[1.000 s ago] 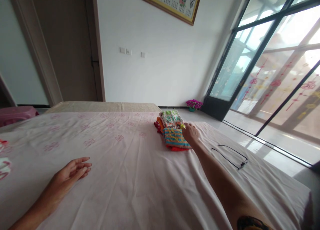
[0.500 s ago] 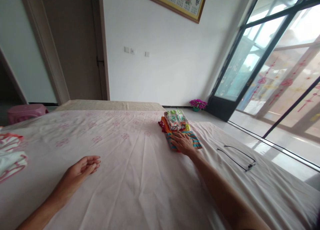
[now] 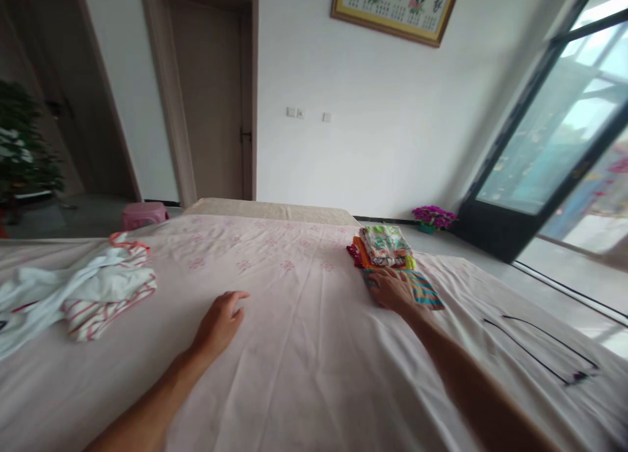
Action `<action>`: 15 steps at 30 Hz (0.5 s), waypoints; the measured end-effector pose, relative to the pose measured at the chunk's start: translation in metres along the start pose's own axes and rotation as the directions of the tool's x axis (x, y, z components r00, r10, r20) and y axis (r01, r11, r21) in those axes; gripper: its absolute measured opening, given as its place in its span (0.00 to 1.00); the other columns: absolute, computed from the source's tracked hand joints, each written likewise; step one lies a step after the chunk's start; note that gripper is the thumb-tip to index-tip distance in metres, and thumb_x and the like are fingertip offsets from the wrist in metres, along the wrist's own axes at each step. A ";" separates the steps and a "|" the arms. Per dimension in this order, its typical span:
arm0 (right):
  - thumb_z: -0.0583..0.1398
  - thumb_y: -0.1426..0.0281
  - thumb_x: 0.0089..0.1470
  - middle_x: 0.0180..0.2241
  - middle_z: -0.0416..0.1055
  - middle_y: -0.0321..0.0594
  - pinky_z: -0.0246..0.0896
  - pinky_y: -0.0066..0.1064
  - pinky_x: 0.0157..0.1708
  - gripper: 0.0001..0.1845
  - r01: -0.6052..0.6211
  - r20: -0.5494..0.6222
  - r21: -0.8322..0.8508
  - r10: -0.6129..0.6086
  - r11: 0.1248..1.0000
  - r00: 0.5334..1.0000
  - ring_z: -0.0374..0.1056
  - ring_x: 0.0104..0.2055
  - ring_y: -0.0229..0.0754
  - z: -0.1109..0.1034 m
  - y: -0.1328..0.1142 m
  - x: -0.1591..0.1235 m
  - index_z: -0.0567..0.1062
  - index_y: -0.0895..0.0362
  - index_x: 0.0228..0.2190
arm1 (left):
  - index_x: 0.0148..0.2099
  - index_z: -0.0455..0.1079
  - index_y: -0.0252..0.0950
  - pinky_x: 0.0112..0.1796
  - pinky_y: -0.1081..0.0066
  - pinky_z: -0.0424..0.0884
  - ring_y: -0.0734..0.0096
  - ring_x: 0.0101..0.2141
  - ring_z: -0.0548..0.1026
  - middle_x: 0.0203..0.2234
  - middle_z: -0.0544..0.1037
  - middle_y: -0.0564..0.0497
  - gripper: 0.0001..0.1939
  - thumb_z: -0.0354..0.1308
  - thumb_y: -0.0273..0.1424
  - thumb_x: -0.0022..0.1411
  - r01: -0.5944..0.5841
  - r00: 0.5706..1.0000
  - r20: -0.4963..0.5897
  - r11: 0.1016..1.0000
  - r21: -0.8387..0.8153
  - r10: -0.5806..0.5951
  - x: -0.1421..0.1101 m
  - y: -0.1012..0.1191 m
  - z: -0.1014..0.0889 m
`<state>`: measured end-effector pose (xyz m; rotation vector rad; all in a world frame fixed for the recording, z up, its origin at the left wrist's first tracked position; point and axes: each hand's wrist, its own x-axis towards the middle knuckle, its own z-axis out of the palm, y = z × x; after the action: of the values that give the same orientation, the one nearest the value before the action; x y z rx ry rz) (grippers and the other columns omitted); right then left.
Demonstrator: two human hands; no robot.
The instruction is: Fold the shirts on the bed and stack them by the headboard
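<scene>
My right hand [image 3: 392, 290] lies flat on a folded cloth with teal and orange stripes [image 3: 426, 291], at the near side of a stack of folded clothes [image 3: 386, 246]. The stack has a white, green-patterned piece on top, with orange and red ones under it. My left hand [image 3: 220, 321] hovers over or rests lightly on the pale sheet, fingers loosely curled and apart, with nothing in it. To its left lies a loose heap of white and red-striped clothes [image 3: 110, 288].
A pale pink flowered sheet [image 3: 294, 347] covers the wide surface. Eyeglasses [image 3: 544, 350] lie at the right. Beyond the far edge are a pink stool [image 3: 144, 214] and a pot of purple flowers [image 3: 434, 218]. A glass door [image 3: 549, 138] stands at the right.
The view has swung left, bringing more of the white heap into sight. My left hand has turned over, its back now upward. My right hand stays on the striped cloth.
</scene>
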<state>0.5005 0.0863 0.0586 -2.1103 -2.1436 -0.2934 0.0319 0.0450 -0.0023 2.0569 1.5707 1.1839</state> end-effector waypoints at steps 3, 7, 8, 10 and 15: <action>0.55 0.68 0.58 0.59 0.66 0.40 0.36 0.47 0.65 0.23 0.116 -0.026 0.035 -0.115 0.993 0.993 0.50 0.66 0.51 0.004 -0.046 0.004 0.73 0.51 0.55 | 0.49 0.72 0.35 0.55 0.61 0.66 0.61 0.50 0.73 0.46 0.78 0.43 0.18 0.52 0.23 0.57 -0.049 0.999 -0.005 0.981 0.188 0.050 0.001 0.004 0.000; 0.49 0.61 0.64 0.64 0.59 0.44 0.42 0.44 0.64 0.27 0.180 0.043 0.134 -0.187 0.974 0.981 0.49 0.68 0.50 0.022 -0.112 0.007 0.64 0.54 0.62 | 0.51 0.71 0.34 0.55 0.62 0.65 0.62 0.50 0.73 0.47 0.78 0.42 0.18 0.54 0.24 0.58 -0.011 0.999 -0.037 0.945 0.326 0.025 0.002 -0.001 -0.004; 0.47 0.60 0.65 0.65 0.57 0.44 0.41 0.45 0.64 0.28 0.174 0.068 0.148 -0.185 0.974 0.980 0.48 0.68 0.50 0.029 -0.125 0.008 0.62 0.54 0.63 | 0.51 0.71 0.33 0.55 0.62 0.64 0.61 0.51 0.73 0.47 0.78 0.42 0.17 0.54 0.24 0.59 0.020 0.998 -0.068 0.936 0.350 0.004 0.002 -0.006 -0.008; 0.45 0.59 0.66 0.67 0.54 0.43 0.39 0.47 0.65 0.29 0.150 0.092 0.159 -0.165 0.976 0.982 0.46 0.69 0.50 0.041 -0.142 0.009 0.60 0.53 0.64 | 0.51 0.71 0.32 0.56 0.59 0.63 0.58 0.52 0.72 0.48 0.77 0.39 0.17 0.54 0.26 0.60 0.102 0.988 -0.149 0.916 0.388 -0.047 0.005 -0.018 -0.021; 0.44 0.57 0.66 0.67 0.53 0.39 0.36 0.48 0.66 0.29 0.123 0.051 0.162 -0.133 0.979 0.990 0.45 0.69 0.49 0.056 -0.148 0.010 0.59 0.50 0.65 | 0.55 0.66 0.28 0.57 0.52 0.59 0.49 0.56 0.67 0.52 0.72 0.31 0.20 0.47 0.29 0.64 0.336 0.901 -0.406 0.836 0.434 -0.152 0.017 -0.055 -0.085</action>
<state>0.3556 0.1065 -0.0015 -1.9235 -2.2592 -0.0663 -0.0667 0.0598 0.0216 1.8841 2.4600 1.1925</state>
